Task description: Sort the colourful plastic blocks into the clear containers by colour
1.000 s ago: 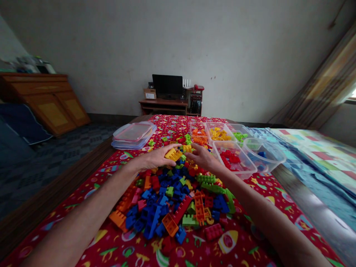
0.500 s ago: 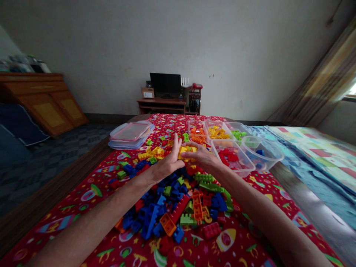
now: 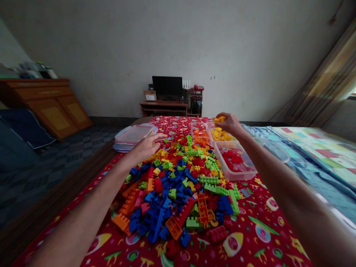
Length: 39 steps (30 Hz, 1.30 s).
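Note:
My right hand (image 3: 229,123) is closed on yellow toy bricks (image 3: 219,119), held above the clear bin of yellow bricks (image 3: 221,134). How many it holds I cannot tell. My left hand (image 3: 150,145), fingers stretched out and apart, hovers by the far left side of the brick pile, near some yellow bricks (image 3: 160,153). Blue, red, green, orange and yellow bricks lie mixed in a wide heap (image 3: 175,181) between my forearms. In front of the yellow bin stands a clear bin with red bricks (image 3: 233,160); to its left is one with orange bricks (image 3: 200,136).
Stacked clear lids (image 3: 134,134) lie at the table's left edge. A round clear tub (image 3: 275,150) is partly behind my right forearm. A patterned red cloth (image 3: 244,226) covers the table. A bed (image 3: 314,148) adjoins on the right; a monitor (image 3: 167,87) stands beyond.
My hands, together over the yellow bricks before, have parted. The right one has carried yellow bricks right and away to the yellow bin; the left one has moved left with its fingers spread.

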Tool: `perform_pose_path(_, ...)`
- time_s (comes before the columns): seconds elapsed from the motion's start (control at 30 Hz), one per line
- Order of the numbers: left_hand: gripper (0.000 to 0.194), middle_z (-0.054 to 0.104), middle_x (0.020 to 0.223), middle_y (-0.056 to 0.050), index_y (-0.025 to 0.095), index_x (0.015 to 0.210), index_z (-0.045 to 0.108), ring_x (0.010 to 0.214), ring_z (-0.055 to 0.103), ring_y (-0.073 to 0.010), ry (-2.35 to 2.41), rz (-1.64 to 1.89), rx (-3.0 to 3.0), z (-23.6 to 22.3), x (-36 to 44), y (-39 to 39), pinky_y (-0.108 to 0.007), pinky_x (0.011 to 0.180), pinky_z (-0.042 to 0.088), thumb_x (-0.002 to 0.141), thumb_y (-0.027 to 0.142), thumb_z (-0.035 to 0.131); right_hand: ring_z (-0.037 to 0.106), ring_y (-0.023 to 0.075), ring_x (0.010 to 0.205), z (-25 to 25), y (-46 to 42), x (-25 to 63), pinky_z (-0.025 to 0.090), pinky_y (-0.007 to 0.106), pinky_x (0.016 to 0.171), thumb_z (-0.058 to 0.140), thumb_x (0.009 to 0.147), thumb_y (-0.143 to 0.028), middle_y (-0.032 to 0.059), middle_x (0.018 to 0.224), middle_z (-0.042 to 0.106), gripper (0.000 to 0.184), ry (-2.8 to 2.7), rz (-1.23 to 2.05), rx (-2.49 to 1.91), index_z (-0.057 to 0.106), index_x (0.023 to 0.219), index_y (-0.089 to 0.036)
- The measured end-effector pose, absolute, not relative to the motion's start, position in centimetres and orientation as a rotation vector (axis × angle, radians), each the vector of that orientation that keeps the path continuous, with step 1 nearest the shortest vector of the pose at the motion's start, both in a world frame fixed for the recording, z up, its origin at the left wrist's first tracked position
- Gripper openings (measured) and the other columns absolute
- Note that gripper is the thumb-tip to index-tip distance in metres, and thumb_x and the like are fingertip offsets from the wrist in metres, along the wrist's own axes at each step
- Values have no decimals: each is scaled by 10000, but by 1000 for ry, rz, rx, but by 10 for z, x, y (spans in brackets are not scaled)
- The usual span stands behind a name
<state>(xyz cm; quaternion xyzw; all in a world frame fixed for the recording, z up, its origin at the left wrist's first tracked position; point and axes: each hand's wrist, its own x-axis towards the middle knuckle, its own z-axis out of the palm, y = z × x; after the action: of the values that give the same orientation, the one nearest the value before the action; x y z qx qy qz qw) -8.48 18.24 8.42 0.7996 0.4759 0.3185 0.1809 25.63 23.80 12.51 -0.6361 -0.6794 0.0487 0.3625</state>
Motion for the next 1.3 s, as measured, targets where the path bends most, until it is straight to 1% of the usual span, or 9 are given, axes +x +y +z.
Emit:
perform_pose_path(0.13,516,696,1095,-117,113,1151,640,1059,629,-254,1460,640,2207,66,-104,199,-344,917,483,752,395,475,648,175,654,124,267,266,493,281,618,626,780,-251,149,882,691,441,-1804,125,-1817,623,1181,-66)
perform_pose_path(0.23,561,670,1182,-122,113,1182,631,1101,607,-269,1565,508,2289,53,-114,206,-359,961,456,751,432,466,654,253,884,120,267,258,494,346,776,604,808,-293,208,1036,680,485,-1843,-57,-1796,598,1226,-48)
perform_pose_path(0.3,607,624,1267,-133,113,1232,602,1154,579,-277,1628,425,2317,46,-118,210,-361,997,430,761,464,450,643,259,946,119,255,246,480,360,824,556,832,-273,188,1054,688,422,-1863,-111,-1716,626,1197,-73)
perform_pose_path(0.5,759,487,1410,-158,109,1376,464,1292,470,-282,1602,403,2312,23,-110,216,-369,1082,334,777,575,438,660,168,767,114,188,205,480,268,695,499,849,-242,86,924,733,288,-2097,161,-1308,712,1017,-144)
perform_pose_path(0.7,578,691,1151,-106,181,1102,680,1072,623,-287,1499,516,2294,14,-100,224,-374,951,451,689,572,578,635,128,713,102,147,181,441,234,650,493,864,-235,62,879,730,266,-2221,269,-1106,717,980,-150)
perform_pose_path(0.8,487,725,1020,-92,183,990,707,960,655,-269,1516,586,2269,15,-99,224,-358,881,484,662,531,615,623,123,698,89,146,175,426,232,647,494,864,-236,51,842,722,256,-2258,304,-1093,722,944,-154)
perform_pose_path(0.93,374,724,996,-81,185,924,698,945,650,-261,1507,668,2291,24,-96,218,-356,884,473,660,437,616,614,127,690,77,148,171,406,235,638,494,854,-207,59,839,716,260,-2298,313,-1151,721,970,-157)
perform_pose_path(1.1,427,701,1033,-83,161,995,660,920,645,-244,1396,775,2267,35,-92,212,-341,858,486,686,439,565,596,128,653,74,148,173,366,232,594,499,852,-204,70,792,707,267,-2347,267,-1204,714,1001,-147)
perform_pose_path(1.3,601,631,1199,-124,144,1202,566,1073,590,-276,1374,724,2284,33,-77,206,-369,938,448,710,489,561,602,137,670,74,150,178,369,242,622,505,846,-220,54,755,706,238,-2317,191,-1247,719,936,-169)
